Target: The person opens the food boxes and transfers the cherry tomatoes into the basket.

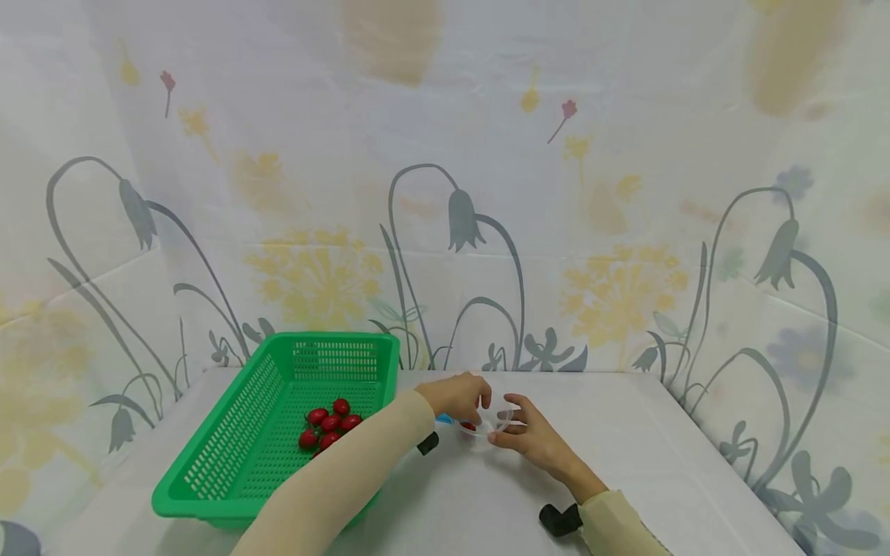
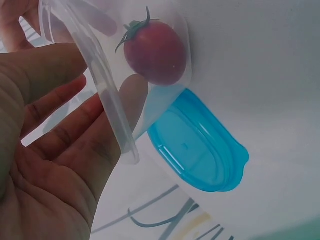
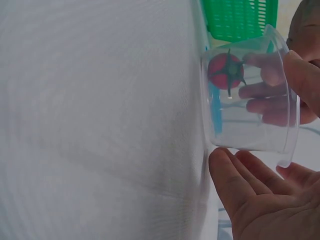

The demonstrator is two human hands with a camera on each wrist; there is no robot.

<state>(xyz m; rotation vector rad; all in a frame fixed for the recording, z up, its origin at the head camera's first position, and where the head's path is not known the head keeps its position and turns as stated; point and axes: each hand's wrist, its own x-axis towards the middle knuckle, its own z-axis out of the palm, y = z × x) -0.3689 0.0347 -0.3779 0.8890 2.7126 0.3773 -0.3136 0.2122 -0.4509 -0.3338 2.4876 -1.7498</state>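
Note:
A clear plastic container (image 1: 495,425) stands on the white cloth with one red cherry tomato (image 2: 156,52), green stem on, at its bottom. My right hand (image 1: 538,440) holds the container, thumb on the near rim and fingers around the far side. My left hand (image 1: 457,398) is over the container's left side. Its loosely bent fingers (image 2: 135,95) reach past the rim, apart from the tomato, with nothing visibly held. Through the clear wall in the right wrist view, several left fingertips show beside the tomato. A blue lid (image 2: 197,145) lies on the cloth beside the container.
On the left stands a green perforated basket (image 1: 243,363) with several red cherry tomatoes (image 1: 330,423) inside. My left forearm (image 1: 348,471) crosses its right edge. A flower-printed curtain (image 1: 487,116) hangs behind the white table (image 1: 695,471).

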